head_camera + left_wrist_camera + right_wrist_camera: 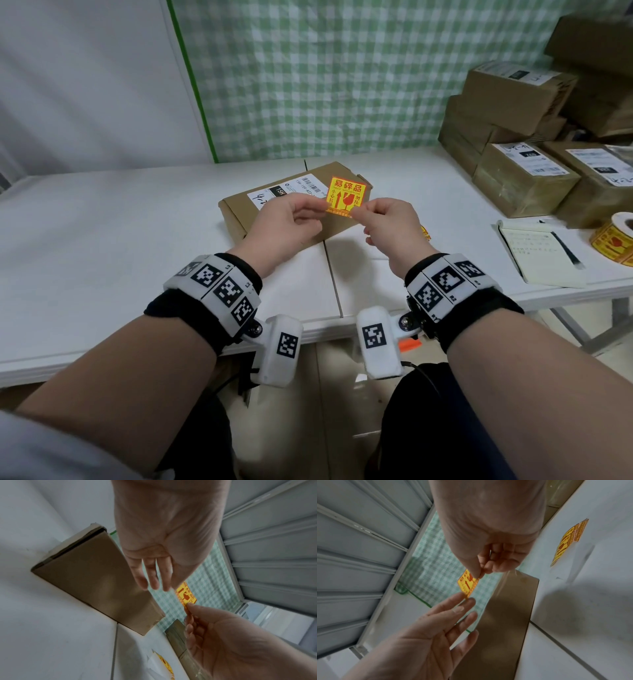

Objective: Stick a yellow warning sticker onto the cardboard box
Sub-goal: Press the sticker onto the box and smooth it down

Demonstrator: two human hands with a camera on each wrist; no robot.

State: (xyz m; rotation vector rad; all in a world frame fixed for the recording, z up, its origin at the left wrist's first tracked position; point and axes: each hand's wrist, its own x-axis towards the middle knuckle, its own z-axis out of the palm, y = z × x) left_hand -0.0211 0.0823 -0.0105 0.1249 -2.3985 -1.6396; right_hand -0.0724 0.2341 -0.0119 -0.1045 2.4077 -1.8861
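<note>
While the cardboard box [294, 205] lies flat on the white table [102, 240], both hands hold the yellow warning sticker [346, 196] upright in the air above the box's near right part, not touching it. The left hand [284, 228] pinches the sticker's lower left edge between thumb and forefinger, its other fingers loosely extended. The right hand [390, 228] pinches the lower right corner, remaining fingers curled in. A white shipping label [287, 190] sits on the box top. At three o'clock from the box lie a notebook [537, 253] and a sticker roll [616, 240]; stacked parcels [520, 150] stand at two o'clock.
</note>
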